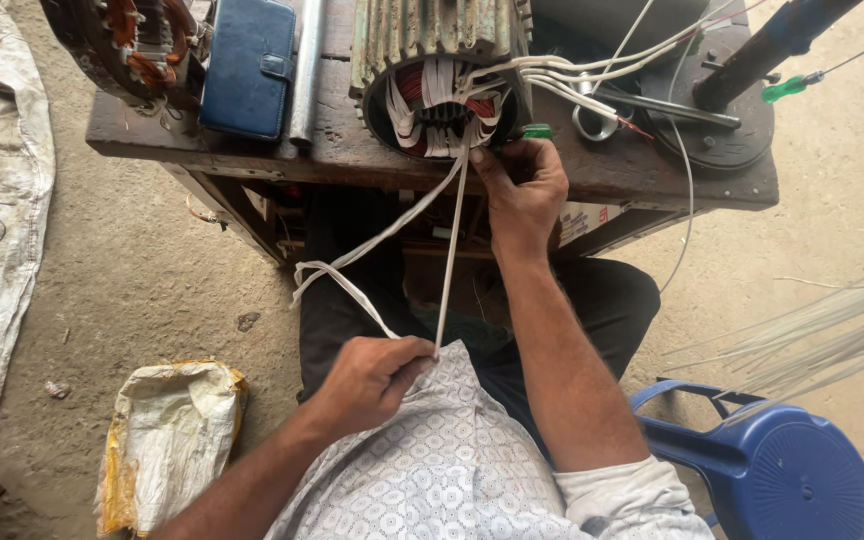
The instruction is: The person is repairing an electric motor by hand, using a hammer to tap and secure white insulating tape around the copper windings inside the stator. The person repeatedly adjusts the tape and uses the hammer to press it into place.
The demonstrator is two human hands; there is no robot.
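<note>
I see a white lacing tape (449, 255) running taut from the motor stator (439, 75) on the wooden workbench (352, 150) down to my left hand (372, 378), which is closed in a fist around its lower end, a knotted loop hanging beside. My right hand (522, 190) presses at the stator's copper windings (442, 110), fingers curled on the tape there. A blue case (249, 65) lies left, a blue plastic stool (772, 470) stands right.

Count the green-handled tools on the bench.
2. One green-handled tool lies beside the right hand at the motor stator's opening; one green-handled screwdriver lies at the wooden bench's far right. Others may be hidden.
</note>
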